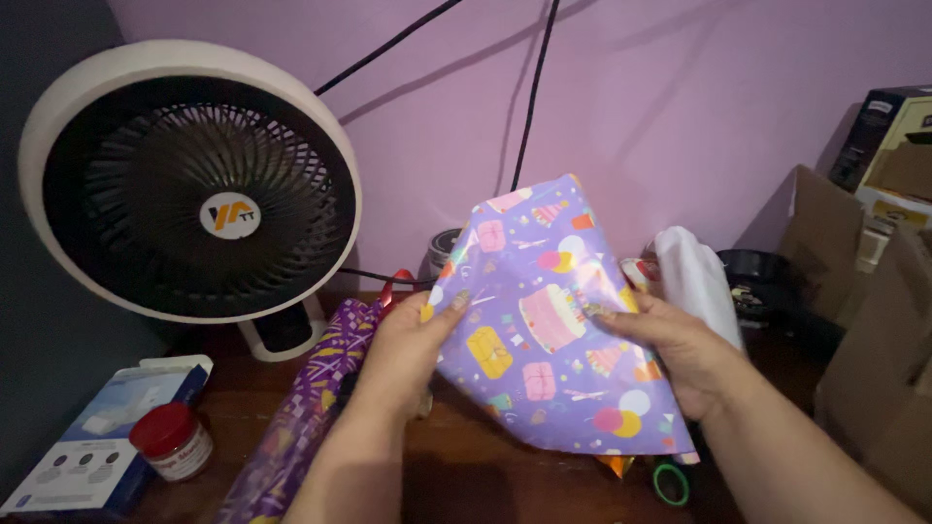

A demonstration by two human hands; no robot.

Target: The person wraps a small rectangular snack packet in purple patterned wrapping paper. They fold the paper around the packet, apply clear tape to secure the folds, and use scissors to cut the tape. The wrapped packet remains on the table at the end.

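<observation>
- Head view: I am holding a sheet of purple wrapping paper (553, 340), printed with cakes, gifts and coloured dots, up in front of me above the dark wooden counter (466, 466).
- My left hand (408, 349) is pinching the sheet's left edge, thumb lying on the printed face, the other fingers tucked behind the paper.
- My right hand (675, 354) is gripping the right edge the same way, thumb pressing on the front, fingers closed behind.
- The sheet is hanging tilted between the two hands, its upper corner pointing toward the pink wall (680, 97), its lower edge reaching down near the counter.
- A roll of purple patterned wrapping paper (301, 417) is lying on the counter just below my left forearm, running from the near edge toward the fan.
- A round white desk fan (189, 180) with a black grille is standing at the back left, well apart from the sheet.
- A small jar with a red lid (173, 442) is sitting at the near left, touching a flat blue-and-white box (102, 432).
- A white bundled cloth or bag (694, 277) is showing just behind my right hand; I cannot tell which it is.
- A green ring of tape (670, 482) is lying on the counter under the sheet's lower right corner.
- Cardboard boxes (874, 320) are stacked at the far right.
- Two black cables (534, 87) are running down the wall behind the sheet.
</observation>
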